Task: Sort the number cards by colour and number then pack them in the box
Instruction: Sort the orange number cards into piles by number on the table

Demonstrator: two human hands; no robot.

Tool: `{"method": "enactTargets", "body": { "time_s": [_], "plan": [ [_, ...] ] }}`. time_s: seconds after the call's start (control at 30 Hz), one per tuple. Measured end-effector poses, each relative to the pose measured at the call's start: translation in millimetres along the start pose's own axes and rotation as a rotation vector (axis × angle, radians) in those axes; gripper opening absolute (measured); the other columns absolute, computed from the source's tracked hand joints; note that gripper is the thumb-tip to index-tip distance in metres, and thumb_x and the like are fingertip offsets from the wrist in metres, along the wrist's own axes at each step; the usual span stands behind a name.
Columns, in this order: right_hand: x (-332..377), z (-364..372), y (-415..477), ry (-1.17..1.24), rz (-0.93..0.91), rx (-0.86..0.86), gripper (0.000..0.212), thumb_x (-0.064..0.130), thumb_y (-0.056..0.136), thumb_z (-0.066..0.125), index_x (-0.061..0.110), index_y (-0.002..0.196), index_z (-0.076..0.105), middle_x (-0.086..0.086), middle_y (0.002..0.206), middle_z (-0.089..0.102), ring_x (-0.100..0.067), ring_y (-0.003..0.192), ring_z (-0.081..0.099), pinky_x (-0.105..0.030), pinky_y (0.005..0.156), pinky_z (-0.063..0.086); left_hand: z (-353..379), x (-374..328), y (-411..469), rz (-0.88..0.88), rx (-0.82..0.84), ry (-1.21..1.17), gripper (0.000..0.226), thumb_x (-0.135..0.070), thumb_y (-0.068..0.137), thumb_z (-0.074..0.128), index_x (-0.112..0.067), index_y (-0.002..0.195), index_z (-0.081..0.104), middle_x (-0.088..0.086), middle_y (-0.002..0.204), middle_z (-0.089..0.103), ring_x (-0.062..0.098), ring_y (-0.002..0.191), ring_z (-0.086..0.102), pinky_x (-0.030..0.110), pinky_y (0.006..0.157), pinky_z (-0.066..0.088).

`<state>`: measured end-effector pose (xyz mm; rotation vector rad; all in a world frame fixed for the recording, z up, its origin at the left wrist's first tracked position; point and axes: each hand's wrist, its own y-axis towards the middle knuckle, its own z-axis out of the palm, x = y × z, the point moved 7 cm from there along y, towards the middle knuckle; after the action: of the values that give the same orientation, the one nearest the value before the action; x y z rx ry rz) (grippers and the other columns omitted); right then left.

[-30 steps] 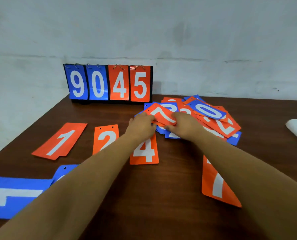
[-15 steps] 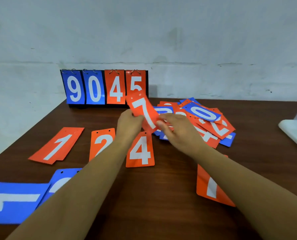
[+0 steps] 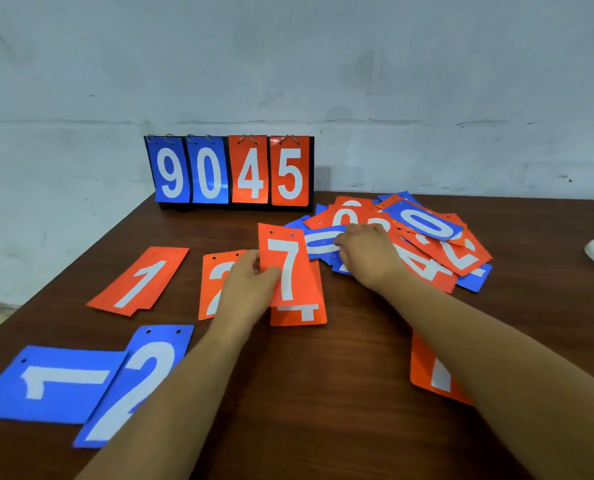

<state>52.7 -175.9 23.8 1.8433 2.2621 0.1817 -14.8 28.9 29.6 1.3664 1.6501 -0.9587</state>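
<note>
Orange card marked 7 [image 3: 290,268] pinched in the left hand [image 3: 250,285]
Held over the orange 4 card [image 3: 299,315] on the wooden worktop [image 3: 323,393]; the right hand [image 3: 364,258], since released from it, is laid on the card pile [image 3: 427,237], grip unclear.

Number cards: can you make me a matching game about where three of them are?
Cards
1. red 7
2. red 5
3. blue 1

Places
A. hanging on the stand
B. lying flat on the table, near left
C. held in the left hand

Pairs: 1-C, 2-A, 3-B
</note>
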Motion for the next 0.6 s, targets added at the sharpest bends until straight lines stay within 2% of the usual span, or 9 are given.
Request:
{"method": "enactTargets", "body": {
  "time_s": [0.07,0.17,0.27,0.33,0.4,0.5,0.6],
  "plan": [
    [1,-1,-4,-0.01,-0.012,-0.018,0.034,0.027,0.1,0.042,0.02,0.13,0.057,-0.006,0.128,0.056,-0.025,0.118,0.051,-0.042,0.106,0.032,4,0,1,-0.017,0.008,-0.017,0.038,-0.025,0.097,0.053,-0.021,0.134,0.05,-0.002,0.129,0.058,0.01,0.1,0.053,0.025,0.077,0.043],
    [-6,3,-9,0.166,0.02,0.027,0.048,0.05,0.095,0.048,0.021,0.131,0.059,-0.004,0.14,0.047,-0.023,0.13,0.041,-0.041,0.111,0.026,6,-2,0,-0.028,0.012,-0.028,0.04,-0.026,0.098,0.052,-0.02,0.137,0.047,0.001,0.134,0.056,0.01,0.098,0.051,0.028,0.079,0.043],
    [-6,5,-11,0.23,0.015,0.127,0.061,0.063,0.088,0.052,0.022,0.133,0.056,-0.002,0.139,0.052,-0.021,0.128,0.045,-0.04,0.109,0.032,4,-2,-2,-0.037,0.014,-0.034,0.041,-0.027,0.099,0.051,-0.02,0.138,0.046,0.001,0.135,0.055,0.009,0.097,0.05,0.028,0.079,0.043],
    [-3,0,-10,0.136,-0.01,0.119,0.06,0.062,0.089,0.05,0.025,0.135,0.052,-0.003,0.135,0.054,-0.023,0.125,0.047,-0.042,0.106,0.032,2,0,-3,-0.037,0.011,-0.045,0.039,-0.026,0.099,0.051,-0.02,0.137,0.047,0.001,0.134,0.055,0.01,0.097,0.05,0.028,0.079,0.044],
    [5,-6,-11,0.06,-0.046,0.085,0.049,0.055,0.094,0.046,0.026,0.134,0.053,-0.005,0.13,0.056,-0.025,0.121,0.049,-0.043,0.104,0.032,0,2,-4,-0.041,0.009,-0.052,0.039,-0.025,0.099,0.051,-0.02,0.137,0.047,0.002,0.135,0.056,0.01,0.098,0.051,0.029,0.081,0.044],
    [13,-16,-15,-0.012,-0.064,-0.023,0.031,0.039,0.1,0.039,0.023,0.114,0.062,-0.003,0.111,0.065,-0.022,0.102,0.057,-0.04,0.099,0.036,-2,1,-7,-0.039,0.003,-0.066,0.039,-0.025,0.099,0.051,-0.02,0.138,0.046,0.002,0.135,0.055,0.01,0.099,0.051,0.031,0.083,0.045],
    [5,-39,-26,0.078,0.052,-0.18,0.024,0.029,0.099,0.042,0.018,0.105,0.063,-0.003,0.101,0.067,-0.022,0.091,0.06,-0.038,0.092,0.04,-5,0,-10,-0.037,-0.026,-0.108,0.038,-0.022,0.099,0.05,-0.018,0.137,0.049,0.002,0.134,0.056,0.012,0.1,0.053,0.031,0.085,0.045]
  ]
}}
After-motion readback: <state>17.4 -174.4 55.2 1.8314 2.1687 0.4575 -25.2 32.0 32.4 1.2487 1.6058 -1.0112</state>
